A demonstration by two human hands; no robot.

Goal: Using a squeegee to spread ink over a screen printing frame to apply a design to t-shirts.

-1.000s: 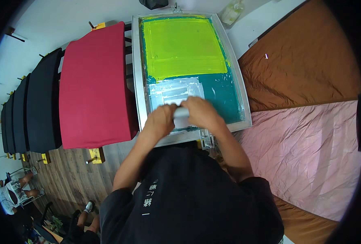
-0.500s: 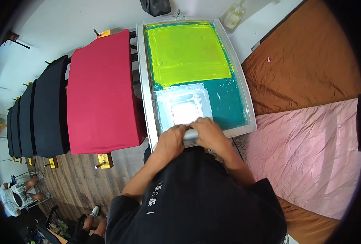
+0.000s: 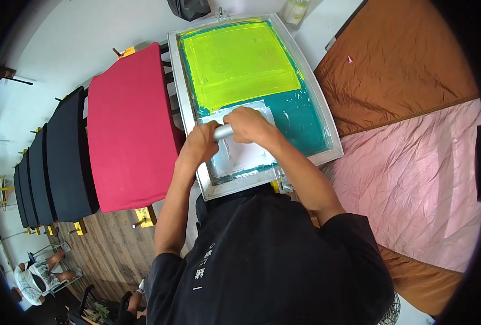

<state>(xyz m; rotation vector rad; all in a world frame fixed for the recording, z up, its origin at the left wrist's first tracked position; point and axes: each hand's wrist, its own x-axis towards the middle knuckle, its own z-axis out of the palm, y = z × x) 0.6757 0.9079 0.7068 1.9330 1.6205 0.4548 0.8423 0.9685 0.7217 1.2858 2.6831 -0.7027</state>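
Observation:
A metal-framed printing screen (image 3: pixel 235 185) lies in front of me, its mesh teal (image 3: pixel 300 130) with a large yellow-green patch (image 3: pixel 240 65) over the far part. On the near half there is a pale whitish open area (image 3: pixel 251 156) with white ink smears. My left hand (image 3: pixel 198 142) and my right hand (image 3: pixel 246 125) are both closed round the silver handle of a squeegee (image 3: pixel 224 132), which stands over that pale area. The squeegee's lower edge is hidden beneath my hands.
Left of the screen, a red fabric-covered board (image 3: pixel 129 130) stands beside several black ones (image 3: pixel 69 157). Brown cloth (image 3: pixel 397 65) and pink cloth (image 3: pixel 408 184) spread on the right. A dark bag (image 3: pixel 189 8) lies beyond the screen. Another person (image 3: pixel 37 279) sits at the lower left.
Both hands have moved away from my body with the squeegee, from the screen's near edge to the far part of the pale area. My view has turned slightly.

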